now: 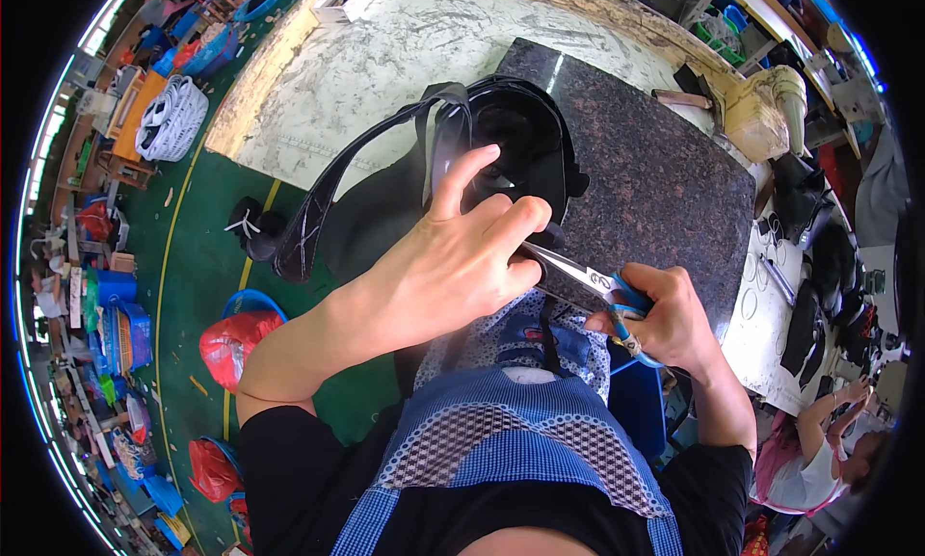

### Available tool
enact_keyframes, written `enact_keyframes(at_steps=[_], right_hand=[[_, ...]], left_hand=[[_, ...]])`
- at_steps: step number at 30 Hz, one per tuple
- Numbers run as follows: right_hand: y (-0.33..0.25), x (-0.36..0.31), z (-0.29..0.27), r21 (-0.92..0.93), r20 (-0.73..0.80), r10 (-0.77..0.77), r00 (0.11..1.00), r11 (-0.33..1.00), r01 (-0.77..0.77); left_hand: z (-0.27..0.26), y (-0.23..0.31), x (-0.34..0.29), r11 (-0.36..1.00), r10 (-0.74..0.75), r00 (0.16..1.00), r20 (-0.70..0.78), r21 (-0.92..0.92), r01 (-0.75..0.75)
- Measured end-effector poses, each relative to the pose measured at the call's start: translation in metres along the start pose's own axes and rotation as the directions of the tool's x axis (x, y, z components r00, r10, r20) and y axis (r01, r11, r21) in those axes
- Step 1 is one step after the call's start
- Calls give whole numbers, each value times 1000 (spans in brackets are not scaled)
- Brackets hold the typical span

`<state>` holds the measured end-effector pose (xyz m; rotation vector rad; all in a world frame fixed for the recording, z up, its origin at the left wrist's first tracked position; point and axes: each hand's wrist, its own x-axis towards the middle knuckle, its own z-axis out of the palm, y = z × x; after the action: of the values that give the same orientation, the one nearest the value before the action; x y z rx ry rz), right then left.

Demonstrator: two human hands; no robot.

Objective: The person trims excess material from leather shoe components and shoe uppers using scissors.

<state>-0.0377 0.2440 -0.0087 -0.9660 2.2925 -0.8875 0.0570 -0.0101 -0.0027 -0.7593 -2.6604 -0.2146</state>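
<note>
A black bag (371, 219) with long straps (323, 185) lies at the table's near edge, its dark inside partly showing. My left hand (472, 252) is closed on the bag, thumb and curled fingers together and one finger raised; exactly which part it grips is hidden under the hand. In my right hand (670, 315) is a pair of scissors (583, 275) with blue handles, part of them wrapped in a lighter material. Their blades point left, with the tips beside my left thumb. Whether the blades touch the bag cannot be made out.
A dark speckled stone slab (655, 161) rests on the worn white table (385, 65). Beyond it lie a hammer (681, 98) and a beige machine (761, 118). Black pieces (809, 286) cover the right side. Another person (819, 460) sits at lower right. Red bags (236, 349) stand left.
</note>
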Motion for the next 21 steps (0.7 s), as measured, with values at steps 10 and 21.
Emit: enact_keyframes(at_steps=[10, 21], right_hand=[[21, 17, 19, 758, -111, -3, 994, 646, 87], [-18, 68, 37, 1000, -15, 201, 979, 23, 11]], left_hand=[[-6, 10, 4, 940, 106, 994, -7, -326, -102], [-9, 14, -9, 736, 90, 976, -199, -646, -200]])
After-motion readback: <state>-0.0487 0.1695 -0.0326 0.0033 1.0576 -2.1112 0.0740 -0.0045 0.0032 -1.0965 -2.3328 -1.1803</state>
